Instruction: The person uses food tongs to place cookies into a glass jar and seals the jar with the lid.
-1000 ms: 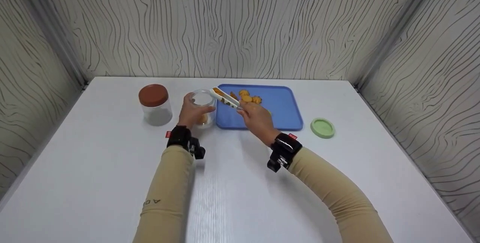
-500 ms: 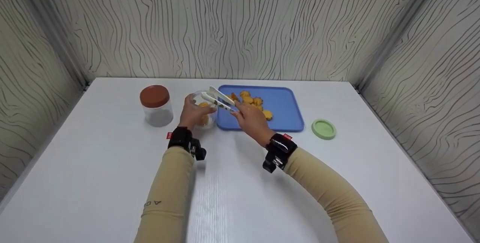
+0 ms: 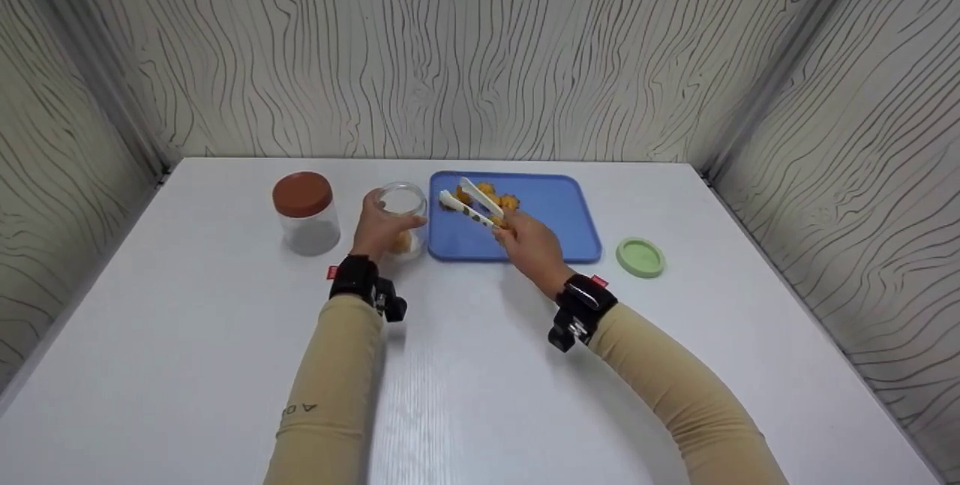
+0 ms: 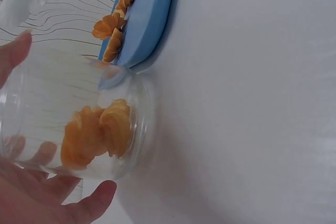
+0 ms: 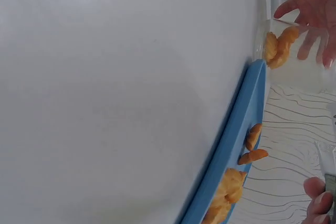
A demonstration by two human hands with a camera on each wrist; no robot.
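Note:
My left hand [image 3: 375,229] holds a clear lidless jar [image 3: 402,199], thumb on the near side and fingers around the far side. Golden ridged cookies [image 4: 97,134] lie at the bottom of the jar in the left wrist view. In my right hand [image 3: 534,246] is a pair of white patterned tongs [image 3: 481,196], pinched near the hinge end. Their arms are spread with nothing between the tips, over the left part of the blue tray [image 3: 555,208]. More cookies [image 3: 510,202] lie on that tray, partly hidden behind the tongs and hand.
A clear jar with a red-brown lid [image 3: 302,194] stands left of my left hand. To the right of the tray lies a round green lid [image 3: 640,257]. A patterned wall [image 3: 420,58] rises behind the white table [image 3: 465,365].
The tongs held a cookie over the jar's mouth, then spread and released it into the jar. My right hand has since drawn them right, over the tray. My left hand kept its hold.

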